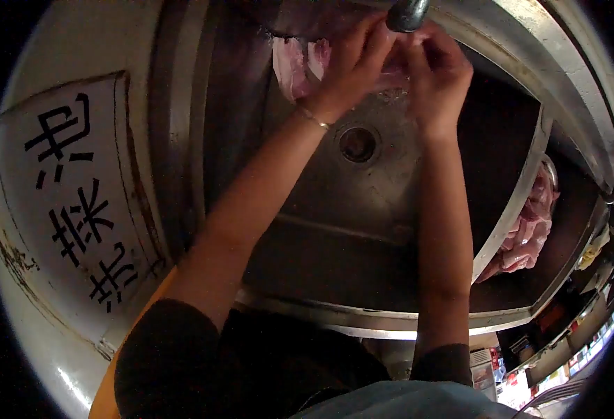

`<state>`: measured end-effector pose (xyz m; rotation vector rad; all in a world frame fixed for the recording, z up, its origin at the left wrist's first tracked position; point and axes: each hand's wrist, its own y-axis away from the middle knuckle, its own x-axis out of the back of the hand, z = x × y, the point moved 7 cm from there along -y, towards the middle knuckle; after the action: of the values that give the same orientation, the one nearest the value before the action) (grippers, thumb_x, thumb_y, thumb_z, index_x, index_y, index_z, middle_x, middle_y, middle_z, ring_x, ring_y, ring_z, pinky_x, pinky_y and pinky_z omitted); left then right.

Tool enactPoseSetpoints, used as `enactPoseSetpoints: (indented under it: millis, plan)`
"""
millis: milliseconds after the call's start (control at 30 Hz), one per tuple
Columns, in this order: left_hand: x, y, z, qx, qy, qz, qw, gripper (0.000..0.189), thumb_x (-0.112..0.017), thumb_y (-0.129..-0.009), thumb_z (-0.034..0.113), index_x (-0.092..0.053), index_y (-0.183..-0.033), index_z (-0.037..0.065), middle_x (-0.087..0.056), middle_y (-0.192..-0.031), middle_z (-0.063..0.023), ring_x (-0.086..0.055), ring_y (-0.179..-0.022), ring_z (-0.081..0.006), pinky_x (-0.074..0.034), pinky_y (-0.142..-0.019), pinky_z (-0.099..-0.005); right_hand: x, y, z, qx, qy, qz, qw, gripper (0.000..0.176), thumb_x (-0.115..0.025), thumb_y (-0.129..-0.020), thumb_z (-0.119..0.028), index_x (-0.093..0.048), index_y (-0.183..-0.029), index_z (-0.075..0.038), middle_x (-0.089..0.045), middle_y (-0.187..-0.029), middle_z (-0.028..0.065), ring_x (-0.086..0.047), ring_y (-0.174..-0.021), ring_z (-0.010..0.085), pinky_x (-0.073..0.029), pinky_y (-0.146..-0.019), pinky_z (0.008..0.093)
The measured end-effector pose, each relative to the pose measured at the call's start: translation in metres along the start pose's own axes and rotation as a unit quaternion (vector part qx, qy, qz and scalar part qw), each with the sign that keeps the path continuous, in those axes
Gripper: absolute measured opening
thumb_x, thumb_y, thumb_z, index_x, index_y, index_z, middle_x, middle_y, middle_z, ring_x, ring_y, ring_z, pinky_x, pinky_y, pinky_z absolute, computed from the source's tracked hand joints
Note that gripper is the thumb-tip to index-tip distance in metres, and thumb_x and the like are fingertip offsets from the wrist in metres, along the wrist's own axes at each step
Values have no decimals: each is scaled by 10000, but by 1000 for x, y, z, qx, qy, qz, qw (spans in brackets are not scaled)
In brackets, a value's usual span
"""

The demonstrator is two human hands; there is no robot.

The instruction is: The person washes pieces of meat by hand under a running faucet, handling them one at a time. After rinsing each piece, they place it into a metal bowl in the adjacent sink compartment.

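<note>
Both hands are raised at the far side of a metal sink (pixel 349 202), just under the dark tap end (pixel 408 14). My left hand (pixel 359 66), with a bracelet at the wrist, has its fingers bent together near the tap. Close beside it is my right hand (pixel 439 73), its fingers curled inward. Reddish meat shows between the hands, partly hidden by the fingers. Pale pink strips of meat (pixel 291 66) lie on the sink's far left part, by my left wrist. The round drain (pixel 357 144) is below the hands.
More raw meat (pixel 528 227) sits in a second basin on the right, past a metal divider (pixel 513 202). A white sign with black characters (pixel 69 188) is on the left. Boxes and papers (pixel 488 370) are at the lower right.
</note>
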<state>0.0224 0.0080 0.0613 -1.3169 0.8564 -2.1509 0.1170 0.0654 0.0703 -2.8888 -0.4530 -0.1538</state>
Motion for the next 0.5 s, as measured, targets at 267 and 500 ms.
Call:
enactPoseSetpoints:
  millis: [267, 500]
  plan:
    - [-20, 0, -28, 185, 189, -172, 949, 232, -526, -848, 279, -512, -980, 89, -527, -872, -40, -517, -770, -110, -436, -637, -239, 22, -13, -24, 42, -89, 52, 994, 183, -547, -848, -161, -573, -934, -1, -574, -752, 16, -504, -617, 63, -407, -548, 218]
    - [-19, 46, -46, 495, 516, -196, 671, 302, -469, -878, 305, -560, -973, 33, -538, -723, -14, -490, -590, -95, -413, -559, -226, 7, -6, -16, 10, -128, 15, 992, 171, -539, -850, -133, -572, -942, 8, -587, -799, 39, -540, -650, 71, -415, -534, 203]
